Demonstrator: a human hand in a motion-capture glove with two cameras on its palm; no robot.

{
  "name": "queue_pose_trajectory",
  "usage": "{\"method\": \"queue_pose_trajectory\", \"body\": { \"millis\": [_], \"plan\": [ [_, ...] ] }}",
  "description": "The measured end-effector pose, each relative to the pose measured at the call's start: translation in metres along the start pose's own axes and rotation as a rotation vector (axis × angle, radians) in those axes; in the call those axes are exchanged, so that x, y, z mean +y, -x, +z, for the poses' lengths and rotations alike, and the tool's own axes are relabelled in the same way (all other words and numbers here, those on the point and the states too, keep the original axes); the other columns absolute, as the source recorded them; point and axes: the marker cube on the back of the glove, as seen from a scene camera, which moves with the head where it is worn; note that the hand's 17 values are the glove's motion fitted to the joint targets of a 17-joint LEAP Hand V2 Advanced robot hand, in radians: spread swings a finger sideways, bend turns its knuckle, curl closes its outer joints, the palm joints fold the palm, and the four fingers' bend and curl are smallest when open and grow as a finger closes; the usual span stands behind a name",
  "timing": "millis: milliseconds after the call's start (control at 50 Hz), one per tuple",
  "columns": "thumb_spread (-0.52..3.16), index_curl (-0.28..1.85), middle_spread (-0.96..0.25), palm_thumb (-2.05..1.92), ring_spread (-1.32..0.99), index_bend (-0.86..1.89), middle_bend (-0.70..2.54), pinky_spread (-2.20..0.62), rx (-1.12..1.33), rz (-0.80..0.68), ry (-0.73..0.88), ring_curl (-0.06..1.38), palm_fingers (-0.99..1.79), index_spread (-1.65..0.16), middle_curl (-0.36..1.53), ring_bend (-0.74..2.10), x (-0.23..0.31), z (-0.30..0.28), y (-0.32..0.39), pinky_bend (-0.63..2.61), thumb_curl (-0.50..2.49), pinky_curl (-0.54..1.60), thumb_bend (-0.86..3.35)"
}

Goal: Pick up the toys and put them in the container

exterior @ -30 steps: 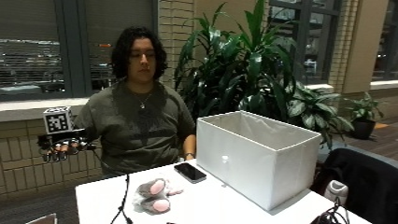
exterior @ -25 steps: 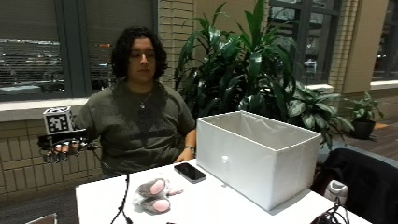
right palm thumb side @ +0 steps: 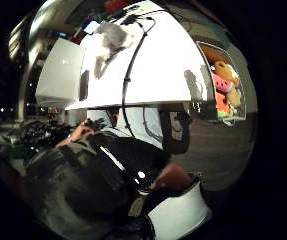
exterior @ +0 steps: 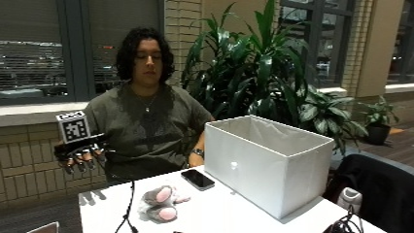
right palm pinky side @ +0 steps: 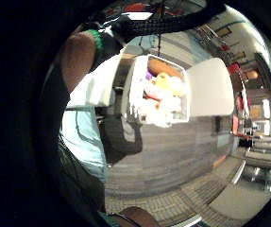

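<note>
A grey and pink plush toy (exterior: 159, 203) lies on the white table (exterior: 220, 213), in front of the person. The white open-topped container (exterior: 265, 162) stands at the table's right. My gloved right hand (exterior: 81, 156) hangs in the air off the table's left side, above table height and well left of the toy. Its fingers (exterior: 83, 164) droop and hold nothing. In the thumb side palm view the toy (right palm thumb side: 110, 37) and the container (right palm thumb side: 58, 72) are far from the palm.
A black phone (exterior: 197, 179) lies between toy and container, with the bare left hand (exterior: 195, 158) just behind it. A black cable (exterior: 129, 206) runs across the table beside the toy. A bin of plush toys (right palm pinky side: 161, 92) stands on the floor. Plants are behind.
The gloved hand has drifted slightly right, toward the table. The toy, phone and container have not moved.
</note>
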Motion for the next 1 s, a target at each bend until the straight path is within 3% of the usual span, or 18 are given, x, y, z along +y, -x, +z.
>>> {"method": "queue_pose_trajectory", "body": {
  "millis": [180,360,480,660,760,780,820,1000],
  "plan": [
    [0.91,0.18,-0.07,-0.11,-0.16,0.17,0.19,0.01,-0.041,-0.202,-0.089,0.19,0.03,-0.32,0.24,0.51,-0.077,0.014,0.054,0.87,0.14,0.31,-0.09],
    [0.94,0.23,-0.08,-0.09,-0.17,0.19,0.18,0.0,0.001,-0.306,-0.15,0.2,0.05,-0.34,0.26,0.52,-0.15,0.03,0.113,0.88,0.16,0.32,-0.07],
    [0.96,0.27,-0.08,-0.07,-0.15,0.23,0.16,0.0,0.035,-0.369,-0.109,0.19,0.02,-0.37,0.26,0.44,-0.21,0.052,0.141,0.92,0.17,0.33,-0.06],
    [0.91,0.32,-0.1,-0.08,-0.11,0.33,0.14,0.01,0.092,-0.425,-0.136,0.16,0.04,-0.41,0.26,0.29,-0.246,0.093,0.162,1.02,0.19,0.36,-0.07],
    [0.98,0.36,-0.13,-0.05,-0.13,0.52,0.15,-0.04,0.121,-0.431,-0.26,0.16,0.32,-0.42,0.24,0.37,-0.255,0.093,0.167,0.96,0.2,0.32,-0.05],
    [1.06,0.39,-0.17,0.0,-0.18,0.59,0.27,-0.07,0.122,-0.431,-0.282,0.18,0.54,-0.42,0.27,0.45,-0.257,0.093,0.167,0.89,0.21,0.3,-0.01],
    [1.13,0.39,-0.2,0.04,-0.23,0.61,0.34,-0.11,0.124,-0.436,-0.319,0.18,0.68,-0.41,0.3,0.49,-0.26,0.093,0.168,0.83,0.22,0.28,0.02],
    [1.25,0.46,-0.31,0.21,-0.36,0.51,0.57,-0.29,0.106,-0.469,-0.415,0.32,1.07,-0.39,0.41,0.81,-0.263,0.064,0.175,0.91,0.32,0.33,0.1]
  ]
}}
